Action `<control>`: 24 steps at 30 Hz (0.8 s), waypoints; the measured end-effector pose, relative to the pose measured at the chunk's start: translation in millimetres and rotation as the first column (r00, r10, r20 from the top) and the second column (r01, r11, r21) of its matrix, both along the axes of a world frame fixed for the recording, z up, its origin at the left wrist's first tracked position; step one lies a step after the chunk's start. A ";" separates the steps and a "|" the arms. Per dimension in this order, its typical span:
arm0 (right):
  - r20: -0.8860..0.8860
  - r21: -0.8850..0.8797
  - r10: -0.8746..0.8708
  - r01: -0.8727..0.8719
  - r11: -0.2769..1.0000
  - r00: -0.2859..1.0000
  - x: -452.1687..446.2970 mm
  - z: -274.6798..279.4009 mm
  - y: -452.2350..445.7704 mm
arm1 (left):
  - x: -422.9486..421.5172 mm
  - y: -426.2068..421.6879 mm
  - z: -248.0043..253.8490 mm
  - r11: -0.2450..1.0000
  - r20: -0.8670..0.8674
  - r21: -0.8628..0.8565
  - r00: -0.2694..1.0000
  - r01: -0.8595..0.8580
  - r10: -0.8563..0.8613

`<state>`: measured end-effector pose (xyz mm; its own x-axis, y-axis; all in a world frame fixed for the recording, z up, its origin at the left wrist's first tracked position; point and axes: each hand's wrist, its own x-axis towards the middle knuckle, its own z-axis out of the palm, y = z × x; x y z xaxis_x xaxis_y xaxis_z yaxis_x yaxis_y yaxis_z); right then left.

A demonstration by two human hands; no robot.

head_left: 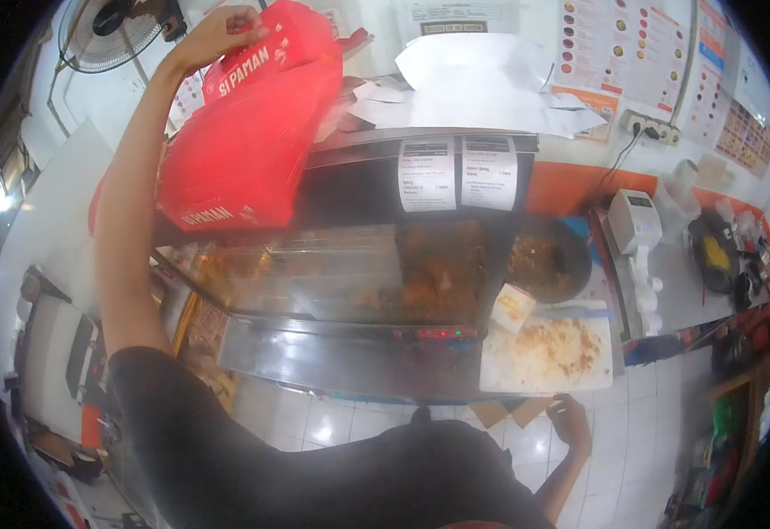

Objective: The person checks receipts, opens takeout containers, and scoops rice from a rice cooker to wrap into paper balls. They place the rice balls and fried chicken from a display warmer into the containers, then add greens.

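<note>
Fingers of the left hand (226,33) pinch the red cartons (248,150), while the right hand (572,423), its grip unclear, hangs near the cutting board (548,357).

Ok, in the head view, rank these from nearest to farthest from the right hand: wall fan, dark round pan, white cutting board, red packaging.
From the right hand:
1. White cutting board, just beyond the hand.
2. Dark round pan, behind the board.
3. Red packaging, upper left, at the left hand.
4. Wall fan, far upper left.
</note>
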<state>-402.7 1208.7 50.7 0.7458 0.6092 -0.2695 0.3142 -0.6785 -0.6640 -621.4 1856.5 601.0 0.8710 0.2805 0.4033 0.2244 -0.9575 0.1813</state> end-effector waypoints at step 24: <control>0.049 0.029 0.066 -0.068 0.997 0.997 23.8 5.6 -83.0 | -2.7 -15.9 -32.7 0.854 -0.310 -0.460 0.945 -0.245 0.104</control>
